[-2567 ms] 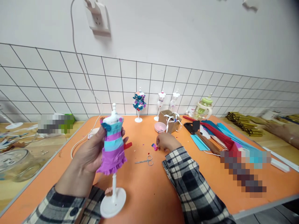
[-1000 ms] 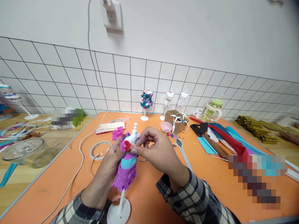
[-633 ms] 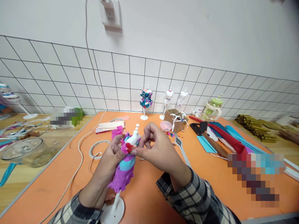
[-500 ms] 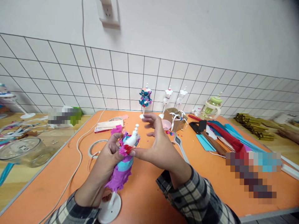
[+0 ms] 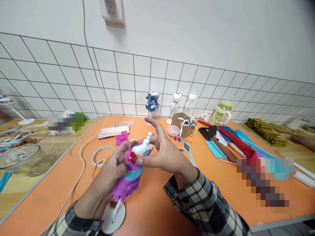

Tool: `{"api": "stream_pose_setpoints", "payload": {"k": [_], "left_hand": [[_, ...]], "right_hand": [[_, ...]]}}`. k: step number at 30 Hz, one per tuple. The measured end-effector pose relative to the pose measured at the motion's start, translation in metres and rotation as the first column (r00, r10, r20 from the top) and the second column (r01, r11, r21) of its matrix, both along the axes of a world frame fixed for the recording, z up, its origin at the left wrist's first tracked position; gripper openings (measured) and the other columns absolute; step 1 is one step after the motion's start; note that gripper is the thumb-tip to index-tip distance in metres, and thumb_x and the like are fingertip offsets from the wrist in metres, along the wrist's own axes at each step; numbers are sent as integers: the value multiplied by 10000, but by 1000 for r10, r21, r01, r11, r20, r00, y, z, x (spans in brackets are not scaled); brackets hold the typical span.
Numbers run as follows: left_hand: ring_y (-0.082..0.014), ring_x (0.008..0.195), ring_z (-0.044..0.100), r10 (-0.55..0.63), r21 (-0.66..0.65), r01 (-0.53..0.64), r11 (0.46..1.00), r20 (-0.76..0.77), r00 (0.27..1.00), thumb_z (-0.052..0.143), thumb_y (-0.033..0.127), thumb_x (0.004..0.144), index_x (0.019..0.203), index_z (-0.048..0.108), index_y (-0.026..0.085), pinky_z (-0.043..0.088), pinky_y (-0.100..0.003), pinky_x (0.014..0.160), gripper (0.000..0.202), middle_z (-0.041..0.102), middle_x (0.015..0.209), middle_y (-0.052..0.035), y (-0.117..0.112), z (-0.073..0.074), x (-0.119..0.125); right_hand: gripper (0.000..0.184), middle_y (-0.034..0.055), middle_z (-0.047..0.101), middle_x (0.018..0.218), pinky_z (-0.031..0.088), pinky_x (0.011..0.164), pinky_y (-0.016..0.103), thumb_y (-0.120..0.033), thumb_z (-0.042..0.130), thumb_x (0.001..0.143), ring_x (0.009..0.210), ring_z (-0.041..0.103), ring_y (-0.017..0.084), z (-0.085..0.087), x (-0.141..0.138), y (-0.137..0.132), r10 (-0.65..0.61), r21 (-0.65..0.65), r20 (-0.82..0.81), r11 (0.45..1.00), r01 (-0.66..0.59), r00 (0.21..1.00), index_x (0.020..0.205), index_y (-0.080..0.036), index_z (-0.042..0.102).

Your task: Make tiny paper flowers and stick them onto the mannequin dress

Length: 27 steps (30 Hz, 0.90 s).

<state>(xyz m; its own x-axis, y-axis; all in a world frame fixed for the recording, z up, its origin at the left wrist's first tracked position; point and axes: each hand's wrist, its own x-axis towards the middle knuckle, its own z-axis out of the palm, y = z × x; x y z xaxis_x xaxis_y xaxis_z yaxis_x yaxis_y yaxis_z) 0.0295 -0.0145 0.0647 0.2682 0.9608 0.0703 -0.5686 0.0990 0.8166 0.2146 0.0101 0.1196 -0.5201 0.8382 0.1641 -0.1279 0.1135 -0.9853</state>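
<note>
A small white mannequin (image 5: 140,149) on a round base (image 5: 115,216) leans toward the right in front of me. It wears a crepe paper dress (image 5: 129,183) in purple with a light blue band, and a pink and red paper flower (image 5: 131,157) sits at its chest. My left hand (image 5: 115,164) is closed around the dressed torso from the left. From the right, my right hand (image 5: 164,150) presses its thumb beside the flower, while some fingers curl behind the shoulders. Its index finger points upward, off the figure.
Behind stand a mannequin with teal flowers (image 5: 152,102) and two white mannequins (image 5: 176,98). A tape roll (image 5: 94,156), a pink bowl (image 5: 173,131), a cardboard box (image 5: 178,120), scissors (image 5: 188,150), crepe paper (image 5: 243,146) and a green-lidded bottle (image 5: 221,113) surround the work area. A cable (image 5: 82,157) crosses the left side.
My right hand has closed in, its fingers moving from spread apart to behind the mannequin's shoulders. The mannequin has tipped a little farther to the right.
</note>
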Motion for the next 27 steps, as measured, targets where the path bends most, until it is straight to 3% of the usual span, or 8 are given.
{"api": "stream_pose_setpoints", "payload": {"k": [6, 10, 11, 13, 16, 18, 23, 27], "left_hand": [[-292, 1051, 769, 244, 65, -237, 969, -158, 957, 1015, 443, 556, 1167, 753, 273, 618, -237, 763, 686, 783, 1249, -78, -5, 5, 0], [-313, 926, 794, 217, 59, -210, 976, -151, 964, 1016, 478, 532, 1245, 689, 232, 634, -296, 745, 822, 815, 1081, -104, -2, 12, -1], [-299, 869, 797, 223, 58, -216, 975, -159, 962, 1018, 463, 536, 1231, 675, 222, 632, -295, 721, 812, 815, 1035, -98, -2, 13, -1], [-245, 751, 782, 258, 66, -250, 966, -188, 948, 1011, 431, 565, 1165, 647, 216, 613, -271, 662, 733, 806, 949, -62, -2, 14, 0], [-165, 624, 719, 303, 109, -285, 952, -235, 924, 972, 316, 620, 1028, 588, 240, 552, -214, 568, 566, 760, 819, 28, -4, 13, 3], [-125, 564, 663, 334, 149, -304, 941, -274, 902, 905, 207, 645, 976, 557, 251, 495, -180, 516, 482, 716, 750, 73, -6, 12, 6], [-74, 425, 488, 367, 210, -308, 928, -369, 854, 775, 96, 645, 920, 514, 255, 400, -151, 447, 412, 536, 546, 146, -5, 12, 7], [-94, 454, 553, 334, 200, -279, 939, -345, 877, 854, 198, 667, 970, 499, 254, 420, -154, 437, 470, 648, 616, 111, -4, 13, 5]], "right_hand": [[1092, 73, 665, 1227, 559, 1014, 476, -381, 988, 596, 1079, 703, 248, 0, 1, 2, 48, 5, 21, 999, -48, 999, 1493, -353, 365], [939, 76, 596, 1404, 473, 1107, 453, -410, 940, 670, 1330, 570, 260, 6, 7, -2, -116, 245, 53, 964, 100, 992, 1462, -349, 441], [828, 68, 601, 1394, 466, 1099, 444, -417, 901, 726, 1309, 573, 252, 8, 8, -5, -230, 353, 45, 914, 200, 972, 1436, -347, 482], [516, 54, 665, 1240, 484, 1016, 425, -415, 798, 838, 1143, 626, 234, 12, 6, -15, -438, 599, -17, 715, 360, 899, 1310, -321, 612], [231, 32, 685, 902, 472, 831, 402, -420, 755, 862, 849, 616, 209, 11, -4, -30, -559, 864, -83, 373, 339, 825, 1018, -250, 739], [191, 27, 681, 839, 442, 764, 390, -402, 753, 872, 790, 589, 200, 5, -13, -35, -609, 918, -70, 271, 290, 790, 947, -225, 753], [101, 27, 730, 923, 456, 790, 348, -221, 664, 966, 862, 612, 183, -3, -18, -33, -593, 927, 17, 311, 208, 805, 998, -226, 760], [126, 46, 747, 975, 480, 812, 325, -174, 656, 970, 893, 632, 176, 1, -11, -30, -555, 932, 7, 306, 196, 832, 992, -210, 774]]}}
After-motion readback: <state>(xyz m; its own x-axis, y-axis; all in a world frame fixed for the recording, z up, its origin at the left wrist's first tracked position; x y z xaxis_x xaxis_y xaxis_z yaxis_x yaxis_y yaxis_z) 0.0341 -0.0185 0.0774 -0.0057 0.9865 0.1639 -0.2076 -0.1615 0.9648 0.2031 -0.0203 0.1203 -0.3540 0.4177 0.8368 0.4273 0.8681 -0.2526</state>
